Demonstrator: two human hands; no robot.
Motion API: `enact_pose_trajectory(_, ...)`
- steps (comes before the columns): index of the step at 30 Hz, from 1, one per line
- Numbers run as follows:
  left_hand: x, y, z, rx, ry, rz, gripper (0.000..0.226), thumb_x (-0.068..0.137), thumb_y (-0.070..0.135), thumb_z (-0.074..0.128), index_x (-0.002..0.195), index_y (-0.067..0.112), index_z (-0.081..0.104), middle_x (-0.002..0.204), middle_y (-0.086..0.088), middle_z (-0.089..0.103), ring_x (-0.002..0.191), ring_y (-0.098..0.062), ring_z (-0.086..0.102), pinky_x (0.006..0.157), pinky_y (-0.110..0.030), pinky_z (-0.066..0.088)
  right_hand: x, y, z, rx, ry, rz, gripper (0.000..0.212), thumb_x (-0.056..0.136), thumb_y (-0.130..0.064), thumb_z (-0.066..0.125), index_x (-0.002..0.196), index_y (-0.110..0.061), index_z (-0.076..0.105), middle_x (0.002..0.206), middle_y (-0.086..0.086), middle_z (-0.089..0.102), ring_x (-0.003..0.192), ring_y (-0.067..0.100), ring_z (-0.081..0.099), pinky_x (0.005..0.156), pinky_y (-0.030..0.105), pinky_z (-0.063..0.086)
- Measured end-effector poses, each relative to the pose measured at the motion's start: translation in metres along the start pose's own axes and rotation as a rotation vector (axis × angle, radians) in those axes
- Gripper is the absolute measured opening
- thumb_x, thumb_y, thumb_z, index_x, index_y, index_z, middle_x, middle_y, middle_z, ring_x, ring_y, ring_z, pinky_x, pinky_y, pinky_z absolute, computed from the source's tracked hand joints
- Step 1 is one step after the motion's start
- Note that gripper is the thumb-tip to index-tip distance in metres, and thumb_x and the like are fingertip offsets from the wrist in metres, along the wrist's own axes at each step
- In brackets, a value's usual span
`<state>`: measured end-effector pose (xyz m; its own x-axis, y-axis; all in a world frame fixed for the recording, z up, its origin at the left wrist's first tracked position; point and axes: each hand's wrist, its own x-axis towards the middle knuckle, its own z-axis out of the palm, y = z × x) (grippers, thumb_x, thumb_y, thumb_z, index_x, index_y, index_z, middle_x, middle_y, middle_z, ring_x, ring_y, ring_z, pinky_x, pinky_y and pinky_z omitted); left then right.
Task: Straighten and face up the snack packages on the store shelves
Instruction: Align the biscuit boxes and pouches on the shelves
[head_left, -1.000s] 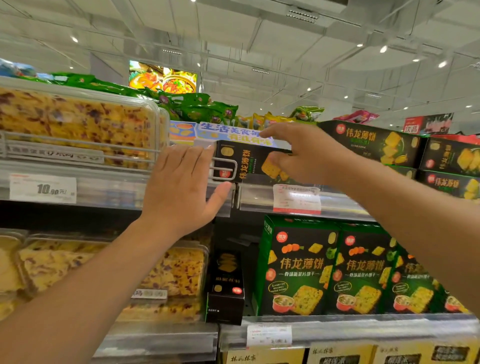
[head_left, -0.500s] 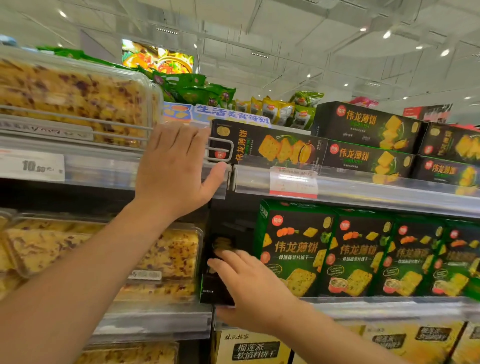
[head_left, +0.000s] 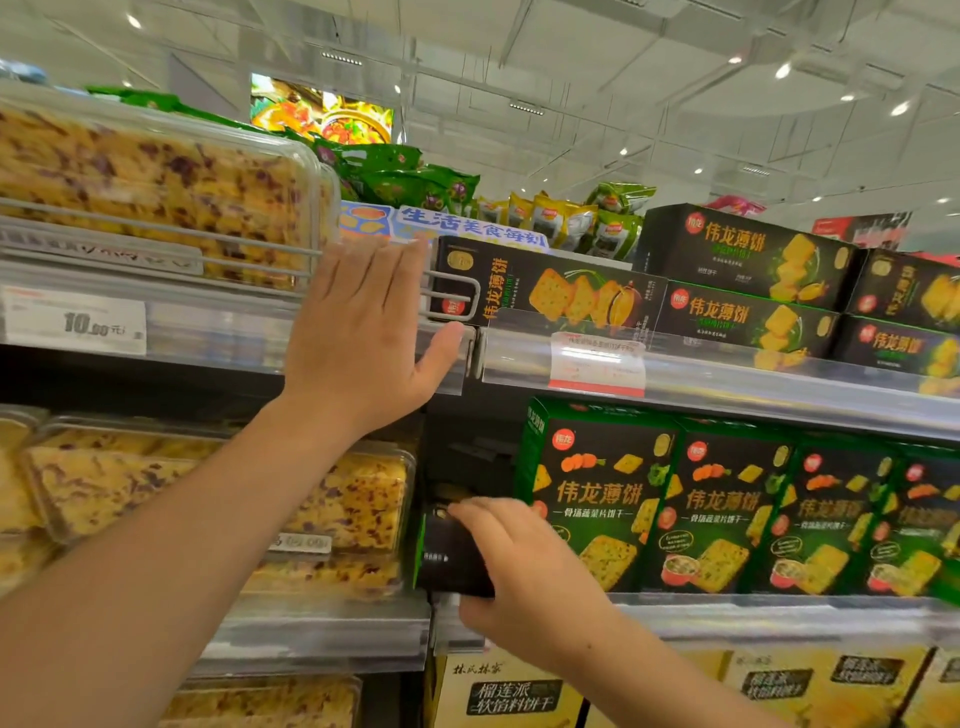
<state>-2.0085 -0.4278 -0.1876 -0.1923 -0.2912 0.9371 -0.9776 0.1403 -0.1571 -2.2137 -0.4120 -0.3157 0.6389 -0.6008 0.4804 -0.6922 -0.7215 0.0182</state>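
So the left hand (head_left: 363, 332) is flat up against the wire rail (head_left: 249, 244) on the upper shelf (head_left: 727, 379), fingers (head_left: 358, 275) straight and spread a bit wide, thumb out toward 3 o'clock, holding nothing. Right behind it at 9 o'clock sits the clear plastic tray of yellow cake with purple bits (head_left: 156, 187).

The right hand (head_left: 524, 566) is down on the middle shelf (head_left: 779, 613), fingers curled over the top of a small black cracker box (head_left: 447, 556), thumb underneath. That box stands end-on, at the left of the row of green-and-black cracker boxes with carrots printed on them (head_left: 602, 499), touching the first one as far as I can tell.

At 12 o'clock from there, a long black cracker box lying sideways (head_left: 550, 291) faces out, with stacked black boxes (head_left: 748, 286) at its 3 o'clock. Green snack bags (head_left: 405, 176) are piled up top.
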Motion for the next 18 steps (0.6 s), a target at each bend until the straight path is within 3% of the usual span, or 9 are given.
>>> enact_pose_trajectory(3,-0.001,0.007,-0.009,-0.155,-0.054,-0.052,0.073,0.091,0.052,0.039,0.142,0.001,0.038,0.144,-0.018,0.043,0.140,-0.037,0.030,0.118,-0.051,0.013,0.008,-0.008,-0.049,0.223,0.009,0.098,0.078,0.073,-0.044,0.070,0.139,-0.042,0.029,0.122,-0.026,0.046,0.113,-0.005,0.043,0.094,0.012,0.041)
enact_pose_trajectory(6,-0.005,0.021,-0.027,-0.584,-0.125,-0.011,0.067,0.090,0.055,0.039,0.144,0.013,0.043,0.153,-0.005,0.035,0.149,-0.024,0.016,0.121,-0.049,0.004,0.018,-0.011,-0.107,0.423,0.041,0.123,0.067,0.067,-0.039,0.073,0.127,-0.046,0.044,0.102,-0.030,0.055,0.097,-0.010,0.056,0.070,0.006,0.049)
enact_pose_trajectory(8,-0.008,0.032,-0.040,-0.828,-0.251,0.086,0.063,0.089,0.058,0.044,0.142,0.023,0.045,0.148,0.009,0.040,0.146,-0.009,0.021,0.121,-0.032,0.014,0.023,-0.011,-0.141,0.556,0.026,0.121,0.056,0.067,-0.032,0.075,0.114,-0.050,0.052,0.099,-0.020,0.065,0.094,-0.003,0.063,0.071,0.016,0.056)
enact_pose_trajectory(10,-0.007,0.038,-0.051,-0.966,-0.382,0.130,0.065,0.085,0.060,0.052,0.143,0.033,0.040,0.140,0.022,0.045,0.136,0.002,0.035,0.109,-0.017,0.031,0.027,-0.008,-0.164,0.617,0.010,0.116,0.056,0.065,-0.030,0.077,0.114,-0.046,0.054,0.103,-0.014,0.067,0.093,0.007,0.068,0.073,0.028,0.060)
enact_pose_trajectory(14,0.005,0.036,-0.062,-1.185,-0.490,0.008,0.059,0.081,0.050,0.069,0.136,0.045,0.047,0.122,0.023,0.059,0.113,0.001,0.058,0.086,-0.014,0.050,0.031,0.002,-0.183,0.799,0.027,0.173,0.070,0.055,-0.031,0.081,0.116,-0.037,0.050,0.104,0.006,0.070,0.089,0.032,0.071,0.078,0.056,0.058)
enact_pose_trajectory(18,0.013,0.035,-0.062,-1.242,-0.458,-0.098,0.048,0.076,0.050,0.069,0.121,0.050,0.056,0.113,0.023,0.065,0.104,0.001,0.064,0.082,-0.019,0.055,0.027,0.011,-0.182,0.912,0.080,0.214,0.084,0.059,-0.029,0.087,0.130,-0.033,0.043,0.111,0.005,0.071,0.101,0.028,0.068,0.089,0.049,0.056)
